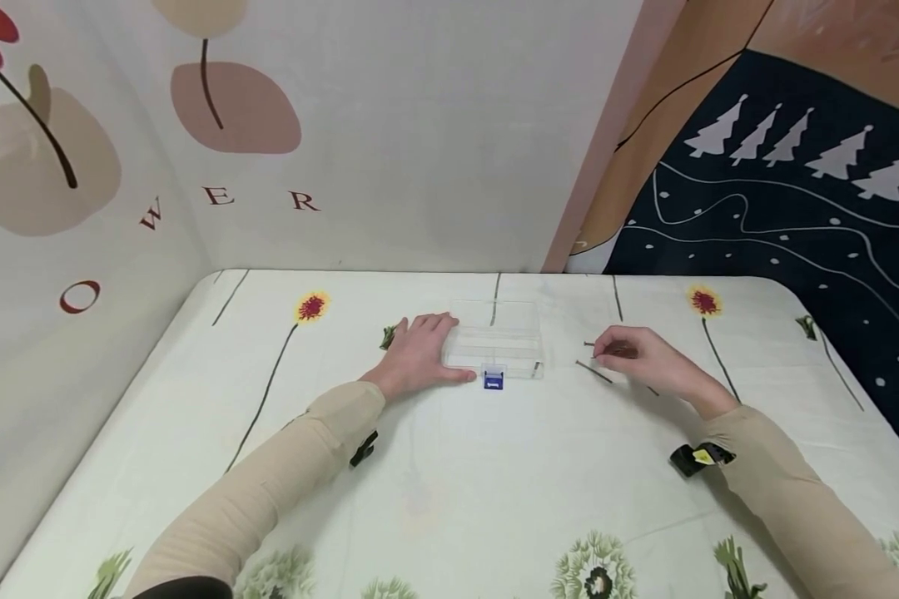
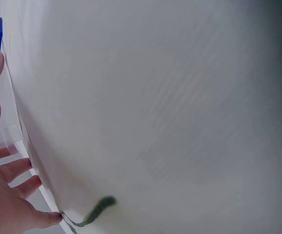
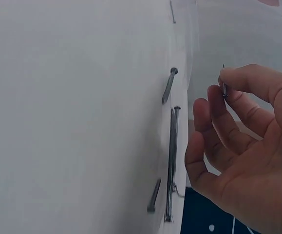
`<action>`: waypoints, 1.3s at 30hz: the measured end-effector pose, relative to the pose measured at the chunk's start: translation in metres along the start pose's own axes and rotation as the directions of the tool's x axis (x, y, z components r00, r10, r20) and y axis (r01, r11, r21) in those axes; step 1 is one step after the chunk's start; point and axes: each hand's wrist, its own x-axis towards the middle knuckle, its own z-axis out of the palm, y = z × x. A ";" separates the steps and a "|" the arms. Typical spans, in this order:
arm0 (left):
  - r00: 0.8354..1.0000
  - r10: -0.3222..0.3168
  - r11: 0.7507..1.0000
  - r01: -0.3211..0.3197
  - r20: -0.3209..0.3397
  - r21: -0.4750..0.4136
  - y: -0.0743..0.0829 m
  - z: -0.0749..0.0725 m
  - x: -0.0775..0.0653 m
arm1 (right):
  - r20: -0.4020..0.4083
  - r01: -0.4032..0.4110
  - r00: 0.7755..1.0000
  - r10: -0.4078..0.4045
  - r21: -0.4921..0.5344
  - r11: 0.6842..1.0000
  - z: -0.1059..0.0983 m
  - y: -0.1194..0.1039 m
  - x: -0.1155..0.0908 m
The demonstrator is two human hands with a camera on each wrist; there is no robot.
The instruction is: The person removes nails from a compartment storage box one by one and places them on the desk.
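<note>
A clear plastic box (image 1: pixel 494 343) with a blue clasp (image 1: pixel 493 380) stands mid-table, its transparent lid raised at the back. My left hand (image 1: pixel 423 353) rests at the box's left end, fingers spread and fairly straight, the thumb along the front beside the clasp. Inside the box, at its front right corner, lies a small dark nail (image 1: pixel 537 367). To the right, my right hand (image 1: pixel 648 362) pinches a small nail (image 3: pixel 225 90) between thumb and fingertips, above the table. Several loose nails lie below that hand, among them a long nail (image 1: pixel 594 372) and a shorter nail (image 3: pixel 154 196).
A white cloth (image 1: pixel 449 482) printed with flowers covers the table. Behind it hangs a pale printed curtain (image 1: pixel 419 150), with a dark cloth (image 1: pixel 779 208) showing trees at the right. Each wrist carries a small black camera (image 1: pixel 692 459).
</note>
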 end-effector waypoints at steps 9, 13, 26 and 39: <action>1.000 0.002 1.000 -0.002 0.001 -0.001 0.000 0.000 0.000 | -0.052 -0.016 0.999 0.012 -0.079 0.997 -0.016 0.011 -0.017; 1.000 0.005 1.000 -0.005 0.000 0.002 0.000 0.000 0.000 | -0.069 -0.012 0.998 0.006 -0.087 0.996 -0.021 0.017 -0.024; 1.000 0.012 1.000 -0.012 0.002 0.001 0.000 -0.001 -0.001 | -0.091 -0.050 0.995 0.039 -0.132 0.990 -0.029 0.031 -0.041; 1.000 0.014 1.000 -0.014 0.005 0.004 -0.001 0.000 0.000 | -0.101 -0.104 0.991 0.089 -0.153 0.983 -0.035 0.039 -0.054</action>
